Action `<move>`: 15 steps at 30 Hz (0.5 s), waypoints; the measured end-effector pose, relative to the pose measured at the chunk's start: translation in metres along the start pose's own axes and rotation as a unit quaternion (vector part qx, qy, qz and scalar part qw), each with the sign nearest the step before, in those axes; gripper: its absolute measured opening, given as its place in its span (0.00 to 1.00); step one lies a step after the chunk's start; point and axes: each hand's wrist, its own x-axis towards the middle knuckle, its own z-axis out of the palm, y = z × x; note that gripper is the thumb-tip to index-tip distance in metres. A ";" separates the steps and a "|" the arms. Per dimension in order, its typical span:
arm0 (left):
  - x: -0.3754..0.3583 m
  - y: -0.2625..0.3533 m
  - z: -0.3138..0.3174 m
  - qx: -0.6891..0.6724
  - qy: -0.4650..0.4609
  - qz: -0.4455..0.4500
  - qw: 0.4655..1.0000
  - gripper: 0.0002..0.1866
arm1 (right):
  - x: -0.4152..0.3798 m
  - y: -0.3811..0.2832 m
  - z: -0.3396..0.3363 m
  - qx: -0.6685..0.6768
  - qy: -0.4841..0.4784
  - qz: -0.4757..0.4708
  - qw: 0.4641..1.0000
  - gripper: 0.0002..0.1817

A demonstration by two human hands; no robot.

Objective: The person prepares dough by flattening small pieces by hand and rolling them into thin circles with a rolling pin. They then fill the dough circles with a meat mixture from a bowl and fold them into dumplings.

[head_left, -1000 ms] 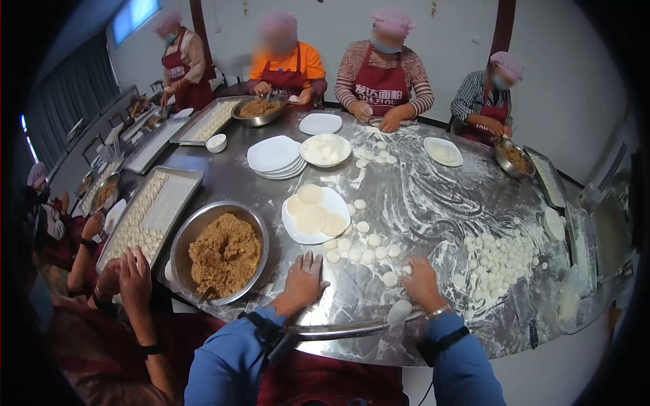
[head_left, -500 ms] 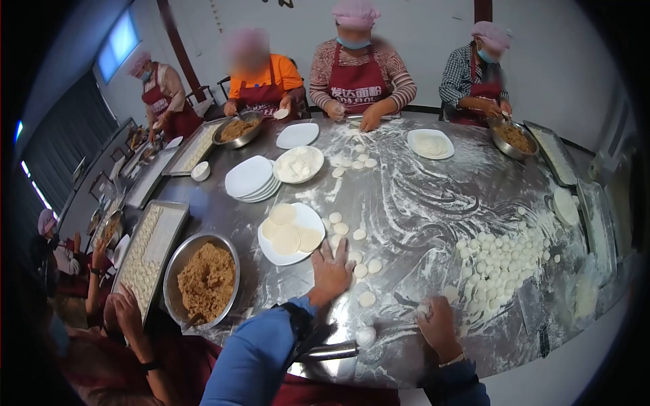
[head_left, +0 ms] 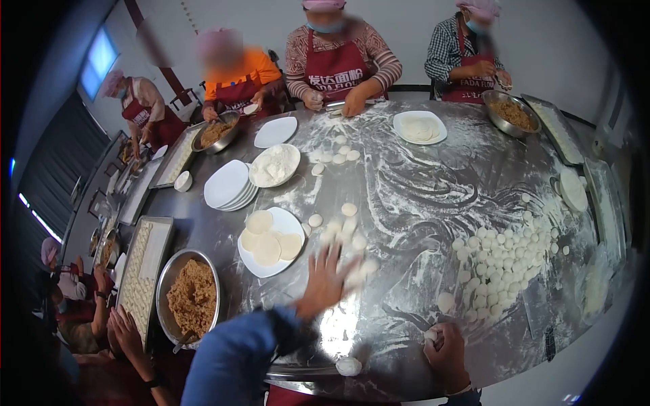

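Observation:
My left hand (head_left: pixel 325 281) is open, fingers spread, low over the steel table just right of a white plate (head_left: pixel 279 266). Several thin round dough wrappers (head_left: pixel 267 249) lie on that plate. At its fingertips are flattened dough pieces (head_left: pixel 349 210), some blurred. My right hand (head_left: pixel 448 353) is closed near the front edge, with a small white dough lump (head_left: pixel 431 335) showing at the thumb side. A round dough ball (head_left: pixel 349 366) sits at the table edge between my hands. Many small dough pieces (head_left: pixel 501 260) are heaped on flour to the right.
A steel bowl of brown filling (head_left: pixel 215 272) and a tray of dumplings (head_left: pixel 162 230) stand at the left. Beyond are stacked plates (head_left: pixel 227 184) and a flour bowl (head_left: pixel 295 162). Co-workers in red aprons work around the table; another person's hands (head_left: pixel 125 331) are close at the left.
My view has shifted. My left hand's fingers have spread wider, and the dough pieces near them are blurred by motion. My right hand stays closed near the front edge.

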 end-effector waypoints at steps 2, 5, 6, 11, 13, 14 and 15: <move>0.066 -0.024 -0.005 -0.025 0.072 -0.093 0.993 0.36 | -0.004 -0.004 0.002 0.011 -0.004 0.021 1.000 0.13; 0.090 -0.009 -0.020 -0.081 0.118 -0.142 0.980 0.34 | 0.001 -0.008 -0.003 0.013 -0.002 0.043 0.999 0.13; 0.077 -0.004 -0.026 -0.080 0.114 -0.146 0.979 0.34 | -0.001 -0.008 -0.001 0.015 -0.008 0.047 0.999 0.14; -0.016 0.029 -0.066 -0.268 -0.082 -0.029 0.959 0.28 | -0.002 0.002 0.002 -0.057 0.067 -0.113 0.990 0.16; -0.059 0.042 -0.091 -0.303 -0.106 -0.063 0.945 0.25 | -0.012 -0.002 0.002 -0.037 0.037 -0.045 0.998 0.17; -0.079 0.049 -0.103 -0.318 -0.115 -0.070 0.939 0.25 | -0.015 -0.005 0.002 -0.003 0.015 0.009 1.000 0.17; -0.100 0.051 -0.108 -0.347 -0.124 -0.051 0.928 0.26 | -0.018 -0.008 0.002 0.029 -0.005 0.064 0.998 0.18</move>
